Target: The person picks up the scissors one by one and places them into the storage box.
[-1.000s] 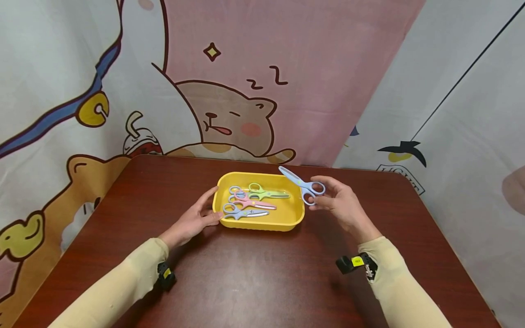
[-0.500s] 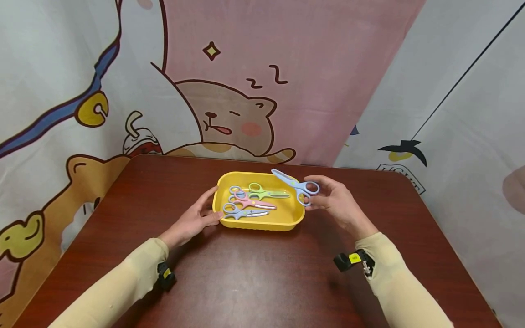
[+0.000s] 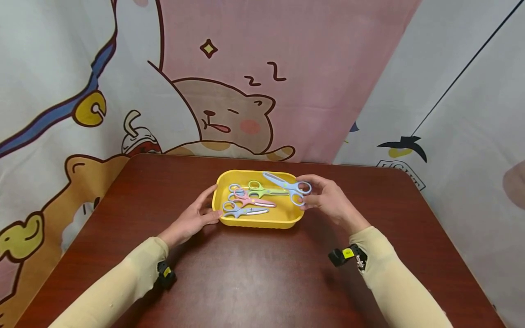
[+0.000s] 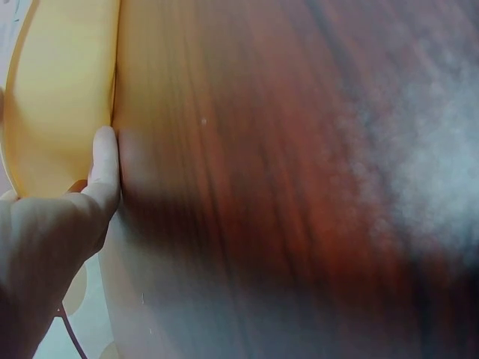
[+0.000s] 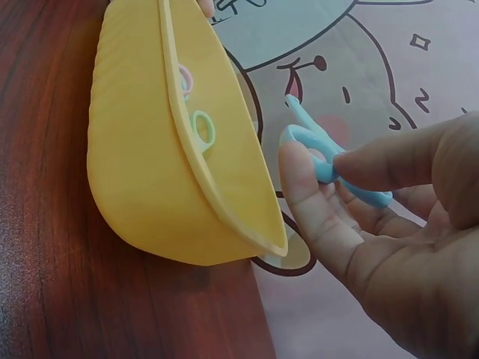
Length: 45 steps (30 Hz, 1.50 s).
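My right hand [image 3: 330, 200] pinches light-blue scissors [image 3: 285, 185] by the handle loops. Their blades point up and left over the right part of the yellow tray [image 3: 258, 224]. In the right wrist view, thumb and fingers press on a handle of these scissors [image 5: 322, 142] above the rim. My left hand [image 3: 190, 222] holds the tray's left end, thumb at the near corner and fingers along the side. Inside lie green scissors [image 3: 266, 193], pink scissors [image 3: 258, 202] and grey-blue scissors [image 3: 246, 212]. Another blue pair [image 3: 231, 186] is partly hidden behind the pink one.
The tray stands on a dark brown wooden table [image 3: 246, 273], near its far edge. A cloth curtain [image 3: 320, 68] with cartoon animals hangs behind and around the table. Each wrist wears a small black camera on a strap.
My right hand has moved left and slightly lower with the light-blue scissors, bringing them from the tray's right rim to over its inside. The left hand and tray stay in place.
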{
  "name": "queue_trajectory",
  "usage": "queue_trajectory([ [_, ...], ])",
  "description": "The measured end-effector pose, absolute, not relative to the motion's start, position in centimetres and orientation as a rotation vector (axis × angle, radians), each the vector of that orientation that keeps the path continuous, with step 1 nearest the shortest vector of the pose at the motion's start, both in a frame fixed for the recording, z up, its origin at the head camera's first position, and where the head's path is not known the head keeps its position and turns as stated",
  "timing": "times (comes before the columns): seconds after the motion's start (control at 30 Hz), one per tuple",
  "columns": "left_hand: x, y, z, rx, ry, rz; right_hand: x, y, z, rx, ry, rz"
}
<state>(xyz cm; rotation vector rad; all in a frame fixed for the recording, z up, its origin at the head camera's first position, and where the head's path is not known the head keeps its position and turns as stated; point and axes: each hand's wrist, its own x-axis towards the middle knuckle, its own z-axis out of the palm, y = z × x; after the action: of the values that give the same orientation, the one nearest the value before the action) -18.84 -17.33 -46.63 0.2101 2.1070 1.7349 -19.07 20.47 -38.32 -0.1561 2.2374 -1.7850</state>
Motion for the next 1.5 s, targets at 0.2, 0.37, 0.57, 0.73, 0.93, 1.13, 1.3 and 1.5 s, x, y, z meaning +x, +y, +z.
queue_trajectory([
  [0.2, -18.9, -17.3, -46.7, 0.211, 2.109, 1.738, -19.2, 20.1, -38.5, -0.174, 2.260, -1.727],
  [0.37, -18.9, -17.3, -46.5, 0.195, 2.106, 1.741, -19.4, 19.7, -38.5, -0.176, 2.281, -1.686],
  [0.57, -18.9, -17.3, -46.4, 0.209, 2.095, 1.757, -19.5, 19.4, -38.2, -0.181, 2.317, -1.599],
  [0.73, -18.9, -17.3, -46.4, 0.213, 2.092, 1.757, -19.8, 19.1, -38.0, -0.199, 2.351, -1.526],
  [0.93, -19.0, -17.3, -46.4, 0.202, 2.095, 1.747, -20.0, 18.8, -38.0, -0.227, 2.399, -1.432],
  [1.13, -18.8, -17.3, -46.6, 0.214, 2.092, 1.752, -20.0, 18.5, -38.1, -0.224, 2.404, -1.381],
  [1.3, -18.8, -17.3, -46.8, 0.233, 2.080, 1.769, -20.0, 18.3, -38.2, -0.218, 2.364, -1.406],
  [1.5, -18.8, -17.2, -46.8, 0.233, 2.078, 1.774, -20.3, 18.2, -38.6, -0.231, 2.313, -1.446],
])
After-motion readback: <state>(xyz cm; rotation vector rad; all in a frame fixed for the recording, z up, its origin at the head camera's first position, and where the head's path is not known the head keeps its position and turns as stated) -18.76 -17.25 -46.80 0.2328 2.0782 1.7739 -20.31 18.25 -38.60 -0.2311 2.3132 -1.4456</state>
